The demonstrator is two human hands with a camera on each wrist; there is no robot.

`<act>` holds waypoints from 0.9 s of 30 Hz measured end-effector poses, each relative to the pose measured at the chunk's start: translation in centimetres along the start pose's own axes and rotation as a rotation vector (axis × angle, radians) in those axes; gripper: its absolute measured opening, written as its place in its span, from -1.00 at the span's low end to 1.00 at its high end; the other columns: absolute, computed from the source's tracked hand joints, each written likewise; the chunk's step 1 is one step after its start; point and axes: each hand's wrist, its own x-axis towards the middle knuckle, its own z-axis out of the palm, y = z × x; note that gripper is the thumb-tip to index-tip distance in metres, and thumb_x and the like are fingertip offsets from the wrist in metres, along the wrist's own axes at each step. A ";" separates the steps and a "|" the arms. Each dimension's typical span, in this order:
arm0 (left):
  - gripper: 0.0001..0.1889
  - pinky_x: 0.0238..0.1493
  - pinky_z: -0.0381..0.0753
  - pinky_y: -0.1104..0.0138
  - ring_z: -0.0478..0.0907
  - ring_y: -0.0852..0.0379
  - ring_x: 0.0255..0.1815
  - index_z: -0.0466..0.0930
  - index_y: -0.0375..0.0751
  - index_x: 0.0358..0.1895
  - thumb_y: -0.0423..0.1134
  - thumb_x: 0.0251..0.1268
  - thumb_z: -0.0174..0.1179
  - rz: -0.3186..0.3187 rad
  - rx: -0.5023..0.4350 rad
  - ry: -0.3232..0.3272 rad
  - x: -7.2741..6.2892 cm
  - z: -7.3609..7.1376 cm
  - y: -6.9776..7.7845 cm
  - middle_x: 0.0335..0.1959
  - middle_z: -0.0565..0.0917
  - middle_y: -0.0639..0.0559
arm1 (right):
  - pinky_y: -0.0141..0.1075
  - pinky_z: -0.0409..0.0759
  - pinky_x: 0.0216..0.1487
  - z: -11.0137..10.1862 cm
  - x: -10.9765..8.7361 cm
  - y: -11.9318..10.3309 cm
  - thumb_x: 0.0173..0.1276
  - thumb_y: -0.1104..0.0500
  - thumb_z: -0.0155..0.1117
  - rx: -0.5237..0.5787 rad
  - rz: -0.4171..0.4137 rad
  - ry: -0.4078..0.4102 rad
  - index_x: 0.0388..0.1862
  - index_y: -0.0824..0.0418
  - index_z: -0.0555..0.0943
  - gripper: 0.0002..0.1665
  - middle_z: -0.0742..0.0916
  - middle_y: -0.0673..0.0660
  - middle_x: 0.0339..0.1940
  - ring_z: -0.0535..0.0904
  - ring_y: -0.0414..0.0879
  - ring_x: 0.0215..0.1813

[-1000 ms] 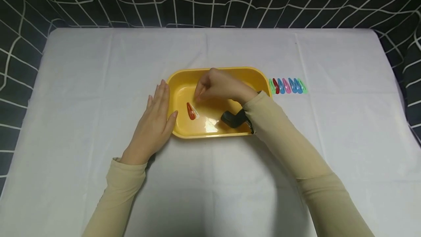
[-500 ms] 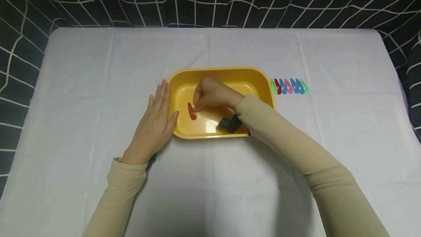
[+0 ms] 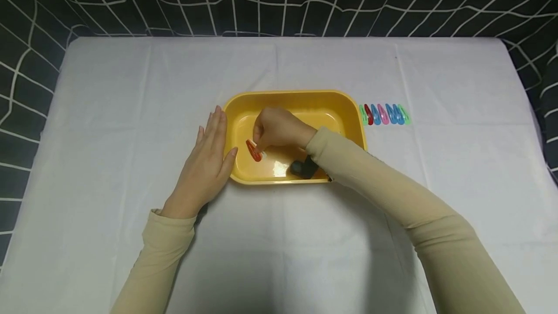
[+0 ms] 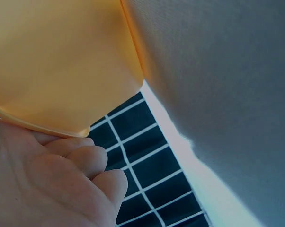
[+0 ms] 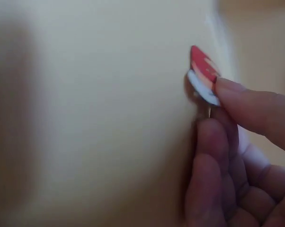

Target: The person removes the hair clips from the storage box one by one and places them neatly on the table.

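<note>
In the head view, a yellow tray (image 3: 296, 92) sits on a white-covered table. My right hand (image 3: 281, 127) reaches inside it. Thumb and fingertips pinch a red snap hair clip (image 5: 205, 66), tilted near the tray's left end. A white hair clip (image 5: 201, 88) lies against the red one, partly hidden by the fingers; whether it is pinched too is unclear. My left hand (image 3: 202, 168) rests with straight fingers along the tray's left rim, thumb over the edge. In the left wrist view, its fingers touch the tray's outer wall (image 4: 62, 61).
Right of the tray, several hair clips (image 3: 383, 114) stand in a row, in green, red, blue and pink. A black wrist device (image 3: 303, 167) hangs under the right sleeve, over the tray. Dark cloth with white grid lines (image 3: 279, 4) borders the table.
My right hand has come down and slightly toward me, onto the red and white clips. The red clip has tilted and shifted slightly. My left hand has stayed at the rim.
</note>
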 end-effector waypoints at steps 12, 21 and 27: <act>-0.32 0.43 -0.18 0.03 -0.22 -0.07 0.51 -0.18 -0.49 0.45 -0.17 0.47 -0.14 -0.010 0.010 -0.006 0.0 -0.1 0.1 0.51 -0.17 -0.23 | -0.42 0.35 -0.43 -0.3 -0.2 0.8 -0.05 0.33 0.44 0.174 0.010 -0.032 -0.52 0.28 0.69 -0.91 0.62 -0.04 -0.65 0.38 -0.20 -0.53; -0.33 0.43 -0.18 0.03 -0.20 -0.10 0.51 -0.17 -0.49 0.45 -0.17 0.47 -0.14 -0.010 0.009 -0.003 0.0 0.0 0.0 0.51 -0.15 -0.24 | -0.44 0.33 -0.49 -0.8 -0.4 0.7 -0.03 0.35 0.42 0.199 0.044 -0.042 -0.50 0.30 0.68 -0.92 0.60 -0.03 -0.66 0.38 -0.22 -0.57; -0.33 0.43 -0.20 0.04 -0.19 -0.10 0.51 -0.17 -0.50 0.44 -0.18 0.46 -0.14 -0.006 0.007 0.001 -0.1 0.1 0.1 0.51 -0.15 -0.24 | -0.45 0.37 -0.52 -1.6 -1.3 0.6 0.00 0.39 0.39 0.277 0.071 -0.042 -0.46 0.33 0.67 -0.92 0.60 0.01 -0.64 0.39 -0.20 -0.60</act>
